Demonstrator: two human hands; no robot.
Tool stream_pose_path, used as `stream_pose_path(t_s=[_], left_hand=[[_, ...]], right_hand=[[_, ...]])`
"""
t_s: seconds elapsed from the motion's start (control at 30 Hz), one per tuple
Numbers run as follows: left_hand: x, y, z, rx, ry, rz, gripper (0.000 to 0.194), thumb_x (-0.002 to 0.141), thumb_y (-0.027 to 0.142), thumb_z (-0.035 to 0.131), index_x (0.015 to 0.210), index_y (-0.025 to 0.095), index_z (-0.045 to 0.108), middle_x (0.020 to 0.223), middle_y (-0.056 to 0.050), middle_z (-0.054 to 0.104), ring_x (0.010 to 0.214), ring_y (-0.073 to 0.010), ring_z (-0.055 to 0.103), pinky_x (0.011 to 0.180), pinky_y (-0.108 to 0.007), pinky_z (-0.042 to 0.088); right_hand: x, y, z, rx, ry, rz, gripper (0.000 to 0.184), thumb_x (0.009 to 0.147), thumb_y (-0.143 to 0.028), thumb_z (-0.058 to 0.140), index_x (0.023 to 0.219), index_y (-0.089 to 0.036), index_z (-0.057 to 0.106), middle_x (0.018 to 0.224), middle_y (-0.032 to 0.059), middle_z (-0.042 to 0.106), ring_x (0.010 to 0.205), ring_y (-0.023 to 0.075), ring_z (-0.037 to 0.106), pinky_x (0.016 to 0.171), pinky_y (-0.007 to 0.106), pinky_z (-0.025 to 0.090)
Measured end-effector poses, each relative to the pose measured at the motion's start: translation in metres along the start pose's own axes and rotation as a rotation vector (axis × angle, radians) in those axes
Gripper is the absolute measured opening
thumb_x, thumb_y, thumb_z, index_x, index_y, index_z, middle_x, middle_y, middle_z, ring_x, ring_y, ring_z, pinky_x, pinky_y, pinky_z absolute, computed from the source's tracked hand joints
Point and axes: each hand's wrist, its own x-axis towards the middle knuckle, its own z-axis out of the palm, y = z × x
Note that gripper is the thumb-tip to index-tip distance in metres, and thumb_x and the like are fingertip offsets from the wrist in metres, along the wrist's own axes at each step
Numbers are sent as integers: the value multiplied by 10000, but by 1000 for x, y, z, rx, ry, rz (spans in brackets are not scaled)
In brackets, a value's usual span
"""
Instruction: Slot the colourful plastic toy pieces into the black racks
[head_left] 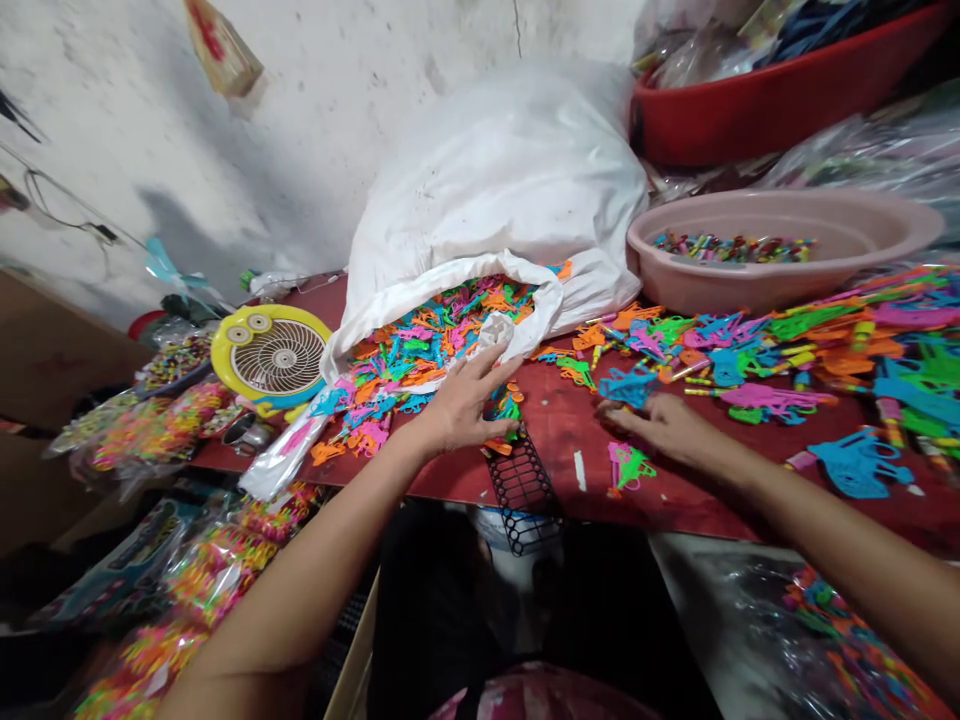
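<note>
The white sack (495,170) lies with its mouth facing the near edge of the red worktop (555,395), probably so the thin, bright plastic toy guns (420,345) spilling out sit within reach. The left hand (466,402) is open, fingers spread, at its soft, crumpled lip; the right hand (669,432) curls beside an openwork blue gun (628,386), its grip impossible to tell.

Stained white wall (315,130), red tabletop (551,395)

Red table (553,402) — plastic pieces (780,398), sack (495,170), basin (720,287).
</note>
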Motion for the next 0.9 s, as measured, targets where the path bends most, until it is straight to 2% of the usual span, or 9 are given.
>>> stream_pose_path(t_s=[0.07,0.13,0.2,0.27,0.37,0.43,0.5,0.63,0.9], left_hand=[[-4,4,2,23,18,-91,862,805,496,719,1523,228,324,1595,-156,317,1474,-331,311,1187,-564,278],[-7,5,4,18,7,-136,824,834,505,682,1522,226,325,1580,-145,354,1458,-308,351,1198,-552,262],[-8,4,7,9,-7,-142,774,861,497,645,1521,253,322,1583,-112,361,1456,-286,359,1211,-550,227],[-8,1,8,5,-15,-127,759,873,490,625,1527,279,304,1594,-86,345,1467,-273,343,1221,-551,193],[-8,-3,6,-1,-37,-91,745,887,472,603,1532,287,281,1605,-72,323,1481,-257,317,1225,-541,178],[-7,-4,5,-3,-53,-70,737,895,463,590,1534,277,274,1612,-72,307,1486,-254,304,1224,-534,178],[-7,-5,4,-1,-66,-55,733,902,465,576,1536,273,264,1616,-75,296,1486,-255,302,1221,-535,180],[-6,-8,6,4,-70,-42,741,905,475,561,1544,282,240,1621,-72,288,1484,-257,304,1213,-534,192],[-6,-12,10,-18,-41,-14,723,902,451,550,1540,252,271,1613,-96,304,1480,-253,306,1197,-520,210]], right_hand=[[1,-1,2,-129,-29,-94,344,835,-503,555,656,-211,531,587,-13,495,544,128,445,524,256,342],[3,2,1,-197,39,-175,239,825,-433,537,740,-210,553,686,12,556,623,154,501,591,273,382],[6,6,-1,-233,151,-143,193,792,-400,550,737,-215,539,679,17,553,616,166,495,595,288,375],[7,6,1,-233,198,-64,230,771,-425,576,673,-225,520,591,1,498,563,163,456,562,291,348],[5,-6,14,-101,100,-102,289,801,-482,566,689,-217,594,598,12,533,614,184,511,586,296,387],[4,-18,27,24,-11,-205,275,828,-459,545,799,-209,656,765,42,644,757,206,587,679,303,448],[5,-29,42,86,-82,-222,257,837,-423,542,854,-201,670,861,54,677,800,203,605,722,309,468],[8,-36,69,61,-52,-115,255,820,-426,570,830,-183,646,768,37,649,689,180,571,655,297,448],[6,-45,89,41,-65,-179,226,857,-408,537,860,-199,623,793,27,670,723,179,605,711,296,453]])
